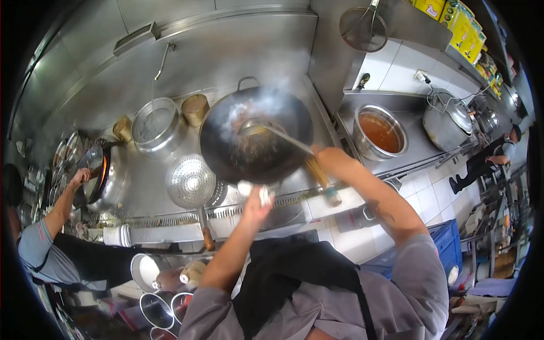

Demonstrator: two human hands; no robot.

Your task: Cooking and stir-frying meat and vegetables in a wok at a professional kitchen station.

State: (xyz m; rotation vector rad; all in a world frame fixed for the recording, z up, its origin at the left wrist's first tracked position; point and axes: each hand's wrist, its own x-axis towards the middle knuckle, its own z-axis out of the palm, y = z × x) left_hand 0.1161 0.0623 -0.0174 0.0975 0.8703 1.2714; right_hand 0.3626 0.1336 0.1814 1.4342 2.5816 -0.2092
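A large dark wok (pixel 214 146) stands on the steel range before me, with smoke rising from food (pixel 244 117) at its far side. My left hand (pixel 258 203) grips a folded white cloth (pixel 264 195) at the wok's near rim. The handle of a metal ladle (pixel 291 139) is in my right hand (pixel 333 162), at the wok's right side. The ladle's bowl hangs over the food and partly hides it. Just below my right hand lies a bamboo wok brush (pixel 318 172).
Left of the wok are a perforated skimmer (pixel 191 180) and a steel pot of liquid (pixel 155 121). Right stand a pot of reddish-brown sauce (pixel 380 132) and a lidded pot (pixel 444 123). A co-worker's hand (pixel 80 176) holds another wok at far left. Another person (pixel 484 159) is at far right.
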